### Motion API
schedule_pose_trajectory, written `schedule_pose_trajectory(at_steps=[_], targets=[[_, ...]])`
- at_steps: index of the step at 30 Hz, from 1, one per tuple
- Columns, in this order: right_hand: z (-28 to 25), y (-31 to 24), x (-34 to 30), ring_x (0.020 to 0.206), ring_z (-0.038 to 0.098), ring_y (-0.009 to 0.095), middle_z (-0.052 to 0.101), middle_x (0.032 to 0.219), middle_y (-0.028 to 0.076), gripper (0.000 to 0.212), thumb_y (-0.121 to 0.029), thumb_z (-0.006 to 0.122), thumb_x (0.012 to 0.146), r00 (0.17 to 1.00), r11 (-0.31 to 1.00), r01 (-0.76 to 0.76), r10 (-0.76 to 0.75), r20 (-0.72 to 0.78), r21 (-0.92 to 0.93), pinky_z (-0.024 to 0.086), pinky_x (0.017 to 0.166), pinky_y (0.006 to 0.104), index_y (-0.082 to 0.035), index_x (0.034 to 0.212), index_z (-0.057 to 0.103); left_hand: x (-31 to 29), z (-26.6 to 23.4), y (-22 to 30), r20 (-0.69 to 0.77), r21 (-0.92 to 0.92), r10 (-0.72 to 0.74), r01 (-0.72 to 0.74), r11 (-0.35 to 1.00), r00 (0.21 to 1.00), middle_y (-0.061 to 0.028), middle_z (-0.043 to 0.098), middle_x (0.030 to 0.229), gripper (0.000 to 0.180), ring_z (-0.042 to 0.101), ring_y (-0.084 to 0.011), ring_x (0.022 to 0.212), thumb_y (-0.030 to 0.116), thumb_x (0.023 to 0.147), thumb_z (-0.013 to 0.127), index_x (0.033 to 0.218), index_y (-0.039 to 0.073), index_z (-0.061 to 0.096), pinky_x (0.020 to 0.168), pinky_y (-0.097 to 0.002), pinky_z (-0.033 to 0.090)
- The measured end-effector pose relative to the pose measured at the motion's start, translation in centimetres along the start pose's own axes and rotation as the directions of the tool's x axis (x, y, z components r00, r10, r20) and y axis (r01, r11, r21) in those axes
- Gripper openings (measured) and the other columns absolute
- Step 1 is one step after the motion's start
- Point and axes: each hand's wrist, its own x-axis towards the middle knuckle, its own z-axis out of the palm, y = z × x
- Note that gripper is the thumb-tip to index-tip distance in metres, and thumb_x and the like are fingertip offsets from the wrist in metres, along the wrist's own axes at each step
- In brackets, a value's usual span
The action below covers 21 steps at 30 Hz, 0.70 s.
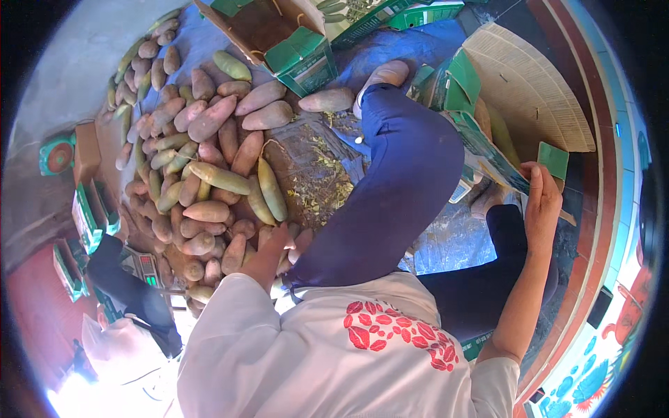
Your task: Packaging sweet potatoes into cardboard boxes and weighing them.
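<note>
My right hand (542,191) is at the near edge of an open green cardboard box (488,150), its fingers closed on the box's edge by a green corner flap (552,161). A few long vegetables (498,129) lie inside that box. On the left, my left hand (279,240) reaches down at the near side of a big heap of thick, elongated vegetables (223,177), some pinkish brown and some green; their exact kind I cannot tell. The fingers of this hand are hidden, so what they touch does not show.
Another open green box (300,56) stands at the far side of the heap. A single vegetable (326,99) lies near my shoe (383,76) on blue sheeting (446,244). Another person (132,306) is at the lower left, beside a scale with a lit display (148,268).
</note>
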Motion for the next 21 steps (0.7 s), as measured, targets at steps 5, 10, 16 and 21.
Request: schedule_pose_trajectory(at_steps=[5, 10, 16, 21], targets=[[0.1, -0.5, 0.3, 0.075, 0.061, 0.018, 0.063, 0.079, 0.011, 0.031, -0.022, 0.043, 0.099, 0.999, 0.999, 0.045, -0.046, -0.016, -0.021, 0.047, 0.071, 0.0289, 0.002, 0.094, 0.062, 5.0, 4.5, -3.3, -0.032, -0.082, -0.082, 0.079, 0.993, 0.996, -0.0216, 0.047, 0.133, 0.095, 0.043, -0.0331, 0.127, 0.046, 0.059, 0.08, 0.133, 0.0, 0.041, 0.105, -0.0403, 0.036], [0.0, -0.1, 0.0, 0.076, 0.061, 0.02, 0.063, 0.08, 0.012, 0.031, -0.022, 0.043, 0.099, 1.0, 0.999, 0.022, -0.023, -0.015, -0.029, 0.047, 0.071, 0.0299, 0.002, 0.094, 0.061, 5.4, 4.9, -3.9, 0.04, 0.122, 0.014, -0.019, 0.992, 0.999, -0.0166, 0.048, 0.134, 0.088, 0.046, -0.0293, 0.124, 0.067, 0.062, 0.06, 0.125, 0.006, 0.056, 0.105, -0.0365, 0.034], [-0.4, -0.4, 0.0, 0.076, 0.062, 0.025, 0.063, 0.08, 0.015, 0.03, -0.022, 0.044, 0.098, 1.0, 0.999, 0.026, -0.026, 0.002, -0.04, 0.047, 0.07, 0.0327, 0.002, 0.094, 0.061, 10.6, 10.4, -5.3, 0.049, -0.135, -0.076, 0.082, 0.987, 0.996, -0.0208, 0.049, 0.131, 0.1, 0.05, -0.0269, 0.121, 0.051, 0.063, 0.07, 0.136, -0.004, 0.029, 0.1, -0.0354, 0.039], [0.8, -0.7, 0.4, 0.077, 0.061, 0.034, 0.062, 0.082, 0.019, 0.025, -0.02, 0.048, 0.096, 0.998, 0.998, 0.062, -0.061, -0.013, 0.021, 0.047, 0.069, 0.037, 0.001, 0.093, 0.061, 15.2, 15.5, -11.6, -0.346, -0.85, -0.095, -0.268, 0.454, 0.934, -0.0237, 0.054, 0.125, 0.112, 0.055, -0.0298, 0.115, 0.038, 0.057, 0.082, 0.139, -0.01, 0.023, 0.096, -0.0377, 0.046]])
